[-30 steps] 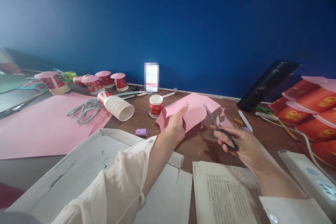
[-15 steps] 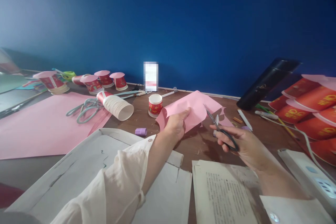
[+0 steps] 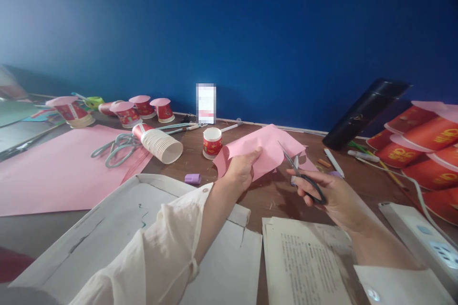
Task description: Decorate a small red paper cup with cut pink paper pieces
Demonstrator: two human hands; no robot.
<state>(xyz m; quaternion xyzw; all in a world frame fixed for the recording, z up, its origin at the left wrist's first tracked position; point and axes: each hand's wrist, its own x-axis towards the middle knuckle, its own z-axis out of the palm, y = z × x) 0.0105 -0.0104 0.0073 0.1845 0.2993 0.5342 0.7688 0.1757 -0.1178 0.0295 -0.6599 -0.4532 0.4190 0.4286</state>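
My left hand (image 3: 241, 169) pinches a sheet of pink paper (image 3: 274, 140), thumb on top and the other fingers underneath, out of sight. The paper is raised above the brown table, and its right edge is cut and ragged. In my right hand (image 3: 322, 190) is a pair of scissors (image 3: 295, 170) with black handles. Their blades stand apart, the upper one by the paper's right edge. A short red paper cup (image 3: 212, 144) stands upright just behind and left of my left hand.
Left lie a large pink sheet (image 3: 64, 176), a stack of paper cups (image 3: 162, 145) and a grey cord (image 3: 118, 150). A white box lid (image 3: 107, 219) and a book (image 3: 304, 262) are in front. Right are a black cylinder (image 3: 361, 114), red cups (image 3: 436, 138) and a power strip (image 3: 418, 228).
Hardly anything differs. The pink paper and scissors have shifted very slightly; both hands keep the same hold.
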